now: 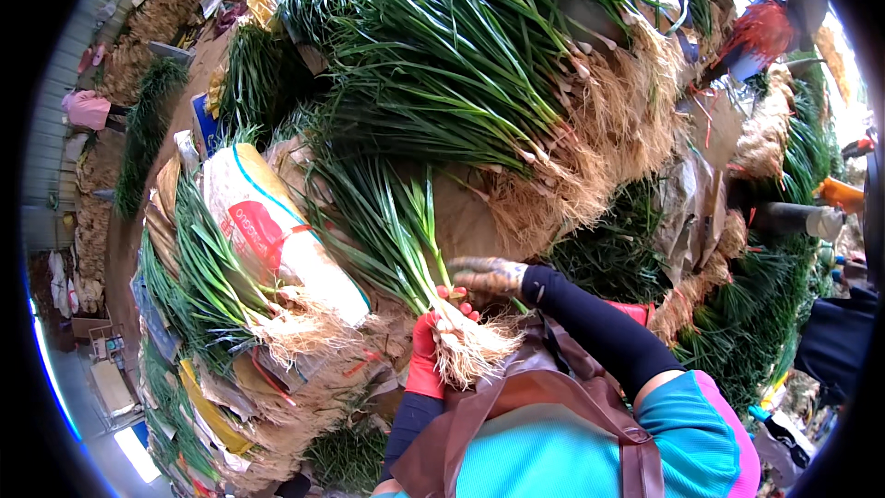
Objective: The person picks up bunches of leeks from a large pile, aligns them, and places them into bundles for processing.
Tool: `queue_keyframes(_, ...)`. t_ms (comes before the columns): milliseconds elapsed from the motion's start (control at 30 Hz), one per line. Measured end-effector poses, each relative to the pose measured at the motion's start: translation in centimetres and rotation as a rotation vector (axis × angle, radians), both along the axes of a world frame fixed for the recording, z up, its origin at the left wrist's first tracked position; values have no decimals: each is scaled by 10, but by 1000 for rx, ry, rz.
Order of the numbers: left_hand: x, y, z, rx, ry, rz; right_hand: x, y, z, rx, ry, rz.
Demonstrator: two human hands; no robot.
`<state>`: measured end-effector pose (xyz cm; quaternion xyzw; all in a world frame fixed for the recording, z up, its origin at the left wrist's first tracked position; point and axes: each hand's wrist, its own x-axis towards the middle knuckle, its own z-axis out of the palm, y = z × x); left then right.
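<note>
My left hand [424,347], in a red glove, is closed round the lower stems of a small bunch of green garlic [392,226]. The bunch's long leaves point up and away to the left; its pale, stringy roots hang toward my apron. My right hand [490,278], stained and under a dark sleeve, reaches in from the right with its fingers stretched out flat beside the stems. Whether the fingertips pinch a leaf is hard to make out. Farther off lies a large heap of green garlic [433,74], its roots toward the right.
At left, another rooted bunch [217,267] rests against a white sack [253,212] with a red print. Cut leaves [608,244] lie right of the heap. A grey pipe-like object [800,219] juts in at right. Farther left a pink-clad person [88,109] is beside more greens.
</note>
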<state>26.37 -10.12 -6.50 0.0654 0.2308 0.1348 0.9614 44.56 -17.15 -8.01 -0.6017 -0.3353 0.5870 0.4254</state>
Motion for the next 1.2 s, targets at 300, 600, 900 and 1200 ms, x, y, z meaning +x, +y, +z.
queue_keyframes(300, -5, -2, -5, 13, 66, -25, 1, 31, 1, -143, -228, -357)
queue_keyframes(600, -4, -1, -3, 5, 10, 32, 24, 23, -6, -35, -702, -463)
queue_keyframes(900, 0, 1, -3, 25, 52, -55, 1, -7, 47, -125, -290, 0)
queue_keyframes(1200, -6, 6, -4, -9, 125, -181, 0, 11, 33, -254, 197, 220)
